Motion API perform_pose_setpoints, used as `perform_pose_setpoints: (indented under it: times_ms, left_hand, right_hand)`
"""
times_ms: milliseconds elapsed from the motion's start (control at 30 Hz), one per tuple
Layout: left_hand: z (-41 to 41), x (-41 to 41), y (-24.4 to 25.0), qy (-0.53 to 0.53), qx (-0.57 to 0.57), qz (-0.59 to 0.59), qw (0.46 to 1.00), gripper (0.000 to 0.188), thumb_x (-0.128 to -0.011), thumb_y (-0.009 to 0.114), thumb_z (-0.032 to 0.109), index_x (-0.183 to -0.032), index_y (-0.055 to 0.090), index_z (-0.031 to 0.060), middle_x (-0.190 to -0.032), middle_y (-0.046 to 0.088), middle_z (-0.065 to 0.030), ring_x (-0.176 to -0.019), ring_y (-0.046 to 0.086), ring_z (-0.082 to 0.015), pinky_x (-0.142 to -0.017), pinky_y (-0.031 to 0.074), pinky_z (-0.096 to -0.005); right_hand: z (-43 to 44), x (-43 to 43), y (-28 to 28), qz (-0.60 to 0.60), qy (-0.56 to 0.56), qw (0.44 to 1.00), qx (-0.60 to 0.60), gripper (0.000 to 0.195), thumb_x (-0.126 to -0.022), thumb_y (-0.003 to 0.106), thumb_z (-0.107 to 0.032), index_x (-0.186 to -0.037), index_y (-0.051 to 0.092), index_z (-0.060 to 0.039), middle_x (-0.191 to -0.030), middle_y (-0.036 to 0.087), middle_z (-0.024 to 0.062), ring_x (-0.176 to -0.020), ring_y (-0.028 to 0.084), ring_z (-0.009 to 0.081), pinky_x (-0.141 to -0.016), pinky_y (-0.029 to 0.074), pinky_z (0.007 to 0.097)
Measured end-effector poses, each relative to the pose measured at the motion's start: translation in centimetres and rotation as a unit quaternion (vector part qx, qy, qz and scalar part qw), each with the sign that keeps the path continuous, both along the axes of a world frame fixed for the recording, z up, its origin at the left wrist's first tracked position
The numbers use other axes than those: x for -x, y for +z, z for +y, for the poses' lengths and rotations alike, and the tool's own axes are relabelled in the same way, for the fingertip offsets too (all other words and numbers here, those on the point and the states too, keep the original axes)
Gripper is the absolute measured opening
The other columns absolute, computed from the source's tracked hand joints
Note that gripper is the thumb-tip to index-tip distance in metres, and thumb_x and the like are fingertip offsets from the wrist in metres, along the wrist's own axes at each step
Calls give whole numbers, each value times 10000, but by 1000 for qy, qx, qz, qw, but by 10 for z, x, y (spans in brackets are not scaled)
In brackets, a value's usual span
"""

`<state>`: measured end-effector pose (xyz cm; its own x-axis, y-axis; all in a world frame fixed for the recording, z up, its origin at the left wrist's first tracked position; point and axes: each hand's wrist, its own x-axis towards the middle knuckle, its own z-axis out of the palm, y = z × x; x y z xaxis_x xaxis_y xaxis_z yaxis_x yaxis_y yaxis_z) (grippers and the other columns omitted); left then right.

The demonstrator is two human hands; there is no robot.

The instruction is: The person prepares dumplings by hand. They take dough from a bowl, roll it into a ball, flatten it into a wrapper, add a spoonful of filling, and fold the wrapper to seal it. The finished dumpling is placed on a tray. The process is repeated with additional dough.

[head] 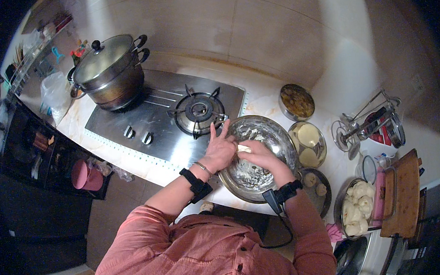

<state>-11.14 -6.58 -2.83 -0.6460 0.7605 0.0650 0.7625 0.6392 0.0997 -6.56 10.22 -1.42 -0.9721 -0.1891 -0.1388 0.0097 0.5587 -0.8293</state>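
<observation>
A small piece of white dough (244,148) is between my two hands, above a large stainless steel bowl (276,136) whose inside is smeared with flour. My right hand (257,156) pinches the dough from the right. From the left, my left hand (220,152) meets it with curled fingers, while two other fingers point up and apart over the bowl's left rim. The left thumb and much of the grip are hidden. Both wrists wear black straps, and the left also has a bracelet.
A gas burner (199,109) and a lidded steel pot (108,72) are on the hob. Right of the bowl stand a bowl of brown filling (297,101), a plate with flat dough rounds (308,134), a dark pan with balls (310,179) and a bowl of white buns (358,207).
</observation>
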Motion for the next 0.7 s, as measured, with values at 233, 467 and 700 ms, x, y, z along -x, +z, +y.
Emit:
perform_pose_setpoints:
  times_ms: [233,467,700]
  left_hand:
    - [3,-2,-5,-4,2,0,1000,219,-776,562,131,-939,690,60,-1093,597,-105,-1380,205,-403,-1040,112,-714]
    - [9,-6,0,3,54,35,998,245,-812,519,173,-958,695,85,-1126,604,-110,-1375,205,-414,-1047,92,-705]
    - [10,-3,-2,18,117,16,993,265,-809,535,185,-1010,686,102,-1172,568,-112,-1378,167,-434,-1034,99,-721]
  right_hand:
    - [-24,9,21,-27,62,951,-302,292,-774,570,-239,-972,662,-45,-934,661,218,-906,634,376,-820,495,460]
    - [-7,10,0,19,36,939,-342,308,-840,480,-274,-869,695,-55,-922,669,196,-864,652,370,-800,502,465]
    - [72,7,-4,3,-56,893,-446,327,-850,460,-267,-933,637,-5,-937,653,193,-815,641,354,-762,504,430]
